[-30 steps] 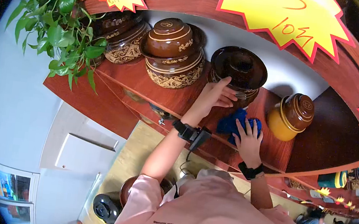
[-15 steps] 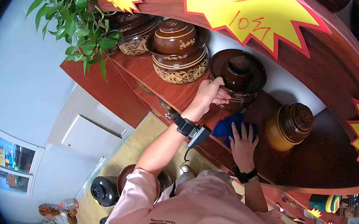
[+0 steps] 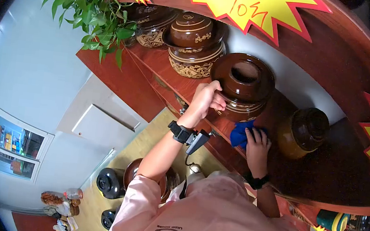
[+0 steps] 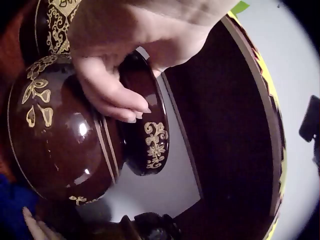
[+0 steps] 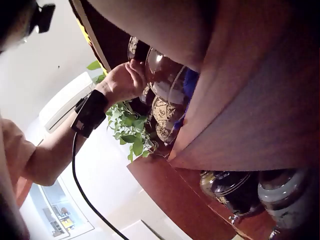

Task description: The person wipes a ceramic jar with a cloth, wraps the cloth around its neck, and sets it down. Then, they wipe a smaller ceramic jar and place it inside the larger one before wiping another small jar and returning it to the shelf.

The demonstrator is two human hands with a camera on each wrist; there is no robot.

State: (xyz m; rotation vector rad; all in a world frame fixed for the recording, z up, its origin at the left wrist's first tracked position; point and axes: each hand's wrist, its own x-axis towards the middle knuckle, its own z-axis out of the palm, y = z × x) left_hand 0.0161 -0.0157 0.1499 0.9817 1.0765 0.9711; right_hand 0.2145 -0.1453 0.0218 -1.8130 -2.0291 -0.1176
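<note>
My left hand [image 3: 206,100] grips the edge of a glossy brown pot's wide-brimmed lid [image 3: 225,86], thumb above and fingers curled beneath. The pot [image 3: 245,109] leans toward me on the shelf, its lid's ring-shaped top facing my camera. In the left wrist view, the fingers [image 4: 112,92] curl at the rim between the round body and the flower-patterned edge. My right hand [image 3: 258,155] holds a bunched blue cloth [image 3: 240,133] on the wood by the pot's base. Part of the cloth is hidden by this hand and the pot.
A yellow-brown jar [image 3: 304,133] stands right of my right hand. Left of the held pot is a patterned pot [image 3: 195,62], with a trailing plant [image 3: 98,16] beyond. Yellow price signs [image 3: 252,9] hang from the upper shelf edge. Black pots [image 3: 110,183] sit on the floor.
My left hand has closed on the lid's edge, and the pot has tipped toward me and come forward. The right hand and cloth have shifted toward the pot's base. The head view has swung.
</note>
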